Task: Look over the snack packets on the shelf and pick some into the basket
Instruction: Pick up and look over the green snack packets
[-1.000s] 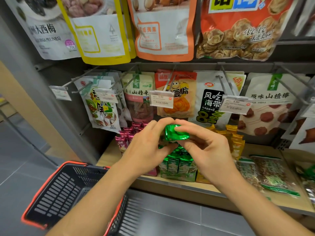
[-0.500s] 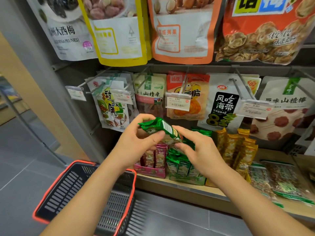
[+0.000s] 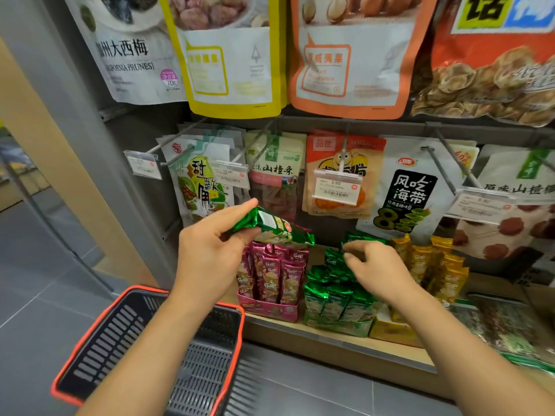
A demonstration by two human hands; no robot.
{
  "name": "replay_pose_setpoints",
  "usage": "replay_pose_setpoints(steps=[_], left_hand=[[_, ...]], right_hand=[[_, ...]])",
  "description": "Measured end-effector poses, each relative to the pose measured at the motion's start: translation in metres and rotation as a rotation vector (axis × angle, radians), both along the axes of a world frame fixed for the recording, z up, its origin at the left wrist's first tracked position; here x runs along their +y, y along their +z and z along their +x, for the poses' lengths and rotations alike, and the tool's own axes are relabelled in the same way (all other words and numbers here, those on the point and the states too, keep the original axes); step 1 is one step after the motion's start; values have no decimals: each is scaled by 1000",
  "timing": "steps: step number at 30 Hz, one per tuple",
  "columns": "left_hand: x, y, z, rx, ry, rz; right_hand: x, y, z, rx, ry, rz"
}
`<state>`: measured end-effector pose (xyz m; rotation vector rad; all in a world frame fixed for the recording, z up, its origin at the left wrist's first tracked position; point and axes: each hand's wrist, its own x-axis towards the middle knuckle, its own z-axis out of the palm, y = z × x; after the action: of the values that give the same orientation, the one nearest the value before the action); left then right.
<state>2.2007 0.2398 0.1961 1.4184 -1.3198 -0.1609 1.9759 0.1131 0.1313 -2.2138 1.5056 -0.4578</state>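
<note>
Left hand (image 3: 210,253) is clamped on one green foil packet (image 3: 271,227), pinching its left end between thumb and fingers. The rest of the packet juts out to the right of the grip, roughly level and unsupported, just above the pink packets (image 3: 273,274). Judgement: light, since a pinch at one end carries it with no visible sag. The foil is glossy and crinkled, so likely slick. The body looks pillowy and soft, with contents probably crushable. Best hold is the flat crimped end seal or across the narrow width, with modest pressure. Right hand (image 3: 380,273), right of the grip and a little lower, has its fingers curled over the tops of the boxed green packets (image 3: 336,298). Fingertips are at one top edge, but I cannot tell whether it is pinched. Basket (image 3: 126,334) is below and left of the grip, rigid black slotted plastic with an orange rim and an open top. Judgement: a short drop into it should not harm a packet like this. Yellow foil packets (image 3: 426,265) of the same shape stand beyond the right hand. Above the grip, flat printed pouches (image 3: 276,169) hang on wire pegs.
</note>
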Motion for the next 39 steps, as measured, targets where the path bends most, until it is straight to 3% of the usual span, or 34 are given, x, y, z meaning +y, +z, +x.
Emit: replay_pose_setpoints(steps=[6, 11, 16, 21, 28, 33, 39], left_hand=[[-17, -13, -5, 29, 9, -45], [-34, -27, -18, -82, -23, -70], [-51, -44, -24, -269, -25, -39], [-67, -59, -28, -269, -30, 18], [-81, -69, -45, -322, -131, 199], [-95, -80, -52, -447, -233, 411], [-102, -96, -63, -470, -261, 495]], right_hand=[[-21, -18, 12, 97, -13, -33], [-45, -40, 37, 341, 46, 24], [-57, -49, 30, 442, 90, -7], [-59, -52, 9, 540, 228, 5], [-47, -63, -3, 359, 203, -84], [-45, -66, -4, 389, 233, -214], [-46, -58, -5, 298, 157, -178]])
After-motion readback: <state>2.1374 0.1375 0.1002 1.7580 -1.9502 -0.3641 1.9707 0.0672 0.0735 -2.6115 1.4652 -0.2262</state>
